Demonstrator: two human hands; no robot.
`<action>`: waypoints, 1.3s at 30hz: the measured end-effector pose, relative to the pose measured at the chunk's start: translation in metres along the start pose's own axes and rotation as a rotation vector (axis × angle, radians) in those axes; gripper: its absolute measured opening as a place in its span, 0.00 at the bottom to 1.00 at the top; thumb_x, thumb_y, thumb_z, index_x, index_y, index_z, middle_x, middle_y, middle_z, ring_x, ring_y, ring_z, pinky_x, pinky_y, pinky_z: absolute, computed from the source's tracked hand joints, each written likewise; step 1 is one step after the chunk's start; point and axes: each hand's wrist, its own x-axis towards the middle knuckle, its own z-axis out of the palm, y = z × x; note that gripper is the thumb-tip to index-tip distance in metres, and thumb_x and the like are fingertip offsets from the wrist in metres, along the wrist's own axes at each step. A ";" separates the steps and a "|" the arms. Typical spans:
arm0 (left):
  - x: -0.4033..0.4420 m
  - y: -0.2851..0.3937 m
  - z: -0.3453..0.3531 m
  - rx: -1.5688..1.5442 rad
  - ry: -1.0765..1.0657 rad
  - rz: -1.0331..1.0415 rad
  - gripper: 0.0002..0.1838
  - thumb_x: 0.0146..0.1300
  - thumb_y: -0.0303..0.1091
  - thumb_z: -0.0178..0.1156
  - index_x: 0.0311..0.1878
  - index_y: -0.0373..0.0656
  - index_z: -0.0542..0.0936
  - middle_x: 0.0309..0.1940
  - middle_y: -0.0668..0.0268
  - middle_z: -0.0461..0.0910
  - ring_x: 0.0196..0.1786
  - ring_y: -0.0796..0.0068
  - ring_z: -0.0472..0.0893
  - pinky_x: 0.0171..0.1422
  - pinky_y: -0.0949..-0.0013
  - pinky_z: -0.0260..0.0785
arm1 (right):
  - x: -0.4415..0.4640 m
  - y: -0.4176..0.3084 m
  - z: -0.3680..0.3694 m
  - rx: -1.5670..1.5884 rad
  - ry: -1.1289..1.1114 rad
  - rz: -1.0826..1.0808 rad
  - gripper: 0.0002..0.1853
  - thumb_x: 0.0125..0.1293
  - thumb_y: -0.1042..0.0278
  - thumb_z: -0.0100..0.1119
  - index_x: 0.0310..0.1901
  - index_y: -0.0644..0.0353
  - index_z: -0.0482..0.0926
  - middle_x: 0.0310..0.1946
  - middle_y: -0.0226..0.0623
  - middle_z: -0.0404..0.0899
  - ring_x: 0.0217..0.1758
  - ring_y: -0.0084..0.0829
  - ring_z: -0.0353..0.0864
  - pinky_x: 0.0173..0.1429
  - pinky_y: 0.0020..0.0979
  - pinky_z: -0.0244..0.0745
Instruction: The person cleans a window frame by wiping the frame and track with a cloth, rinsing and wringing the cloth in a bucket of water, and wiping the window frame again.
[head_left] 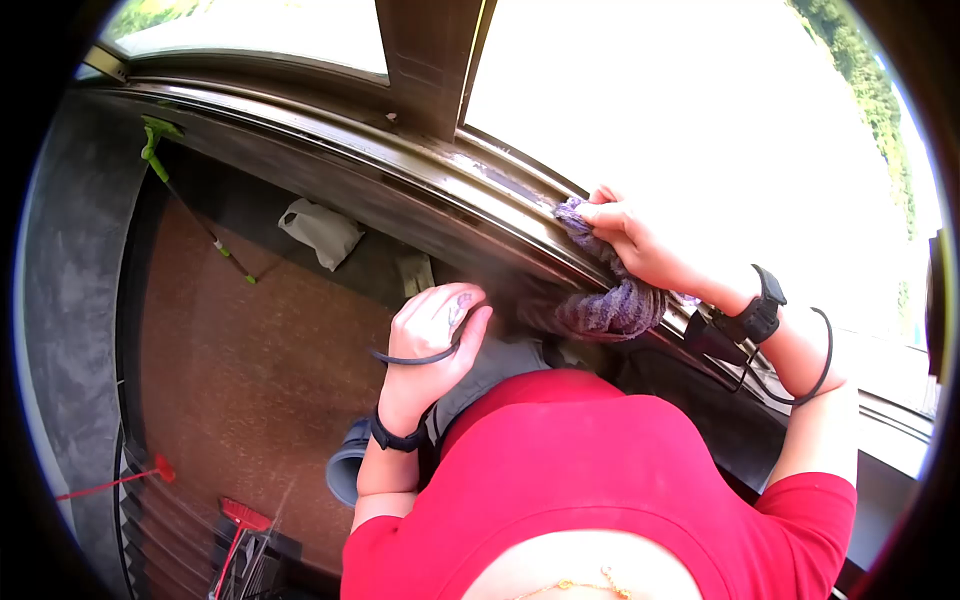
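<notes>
A purple-grey cloth (625,308) is pinched in my right hand (635,235), over the metal window track (500,205). The cloth's bunched lower part hangs down over the inner side of the sill, partly blurred. My left hand (435,325) is held in front of my body, to the left of the cloth and apart from it, with its fingers curled inward. What lies inside its fingers, if anything, is hidden. Dark bands circle both wrists, and a black cord loops round my right forearm.
A green-headed mop (160,130) leans at the upper left. On the floor are a white bag (322,232) and a grey-blue bucket (348,465). Red brushes (245,515) stand at the lower left. A window frame post (425,70) rises ahead.
</notes>
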 end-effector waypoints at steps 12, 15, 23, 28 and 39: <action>0.016 -0.005 -0.006 0.027 -0.022 0.060 0.07 0.53 0.23 0.67 0.36 0.38 0.81 0.35 0.60 0.83 0.37 0.57 0.83 0.43 0.61 0.76 | 0.111 -0.029 0.022 -0.079 0.168 -0.231 0.11 0.62 0.74 0.52 0.42 0.63 0.83 0.35 0.48 0.80 0.38 0.48 0.83 0.44 0.42 0.76; 0.017 -0.007 -0.008 0.021 -0.031 0.057 0.07 0.54 0.24 0.67 0.37 0.39 0.81 0.36 0.60 0.83 0.37 0.57 0.83 0.43 0.61 0.76 | 0.085 -0.007 0.029 0.006 0.114 -0.187 0.13 0.63 0.72 0.52 0.45 0.62 0.84 0.36 0.48 0.81 0.39 0.49 0.83 0.45 0.41 0.76; 0.014 -0.018 -0.005 0.058 -0.049 -0.006 0.05 0.59 0.25 0.65 0.38 0.36 0.81 0.37 0.57 0.83 0.39 0.54 0.83 0.46 0.62 0.76 | 0.006 -0.013 -0.016 -0.011 -0.105 0.067 0.09 0.67 0.71 0.52 0.40 0.63 0.81 0.32 0.50 0.81 0.36 0.48 0.83 0.43 0.40 0.76; 0.018 -0.017 -0.003 0.064 -0.035 0.043 0.07 0.55 0.24 0.67 0.38 0.38 0.81 0.36 0.59 0.83 0.36 0.55 0.82 0.43 0.61 0.76 | 0.068 -0.014 0.013 0.121 -0.031 -0.037 0.07 0.62 0.80 0.53 0.39 0.65 0.80 0.34 0.45 0.76 0.36 0.42 0.78 0.42 0.34 0.70; 0.027 -0.003 0.006 0.091 -0.003 0.090 0.08 0.54 0.24 0.68 0.38 0.38 0.81 0.37 0.59 0.83 0.36 0.55 0.82 0.43 0.60 0.75 | 0.020 -0.027 -0.024 -0.036 -0.150 0.089 0.10 0.70 0.73 0.49 0.42 0.67 0.81 0.38 0.47 0.82 0.37 0.42 0.83 0.42 0.38 0.75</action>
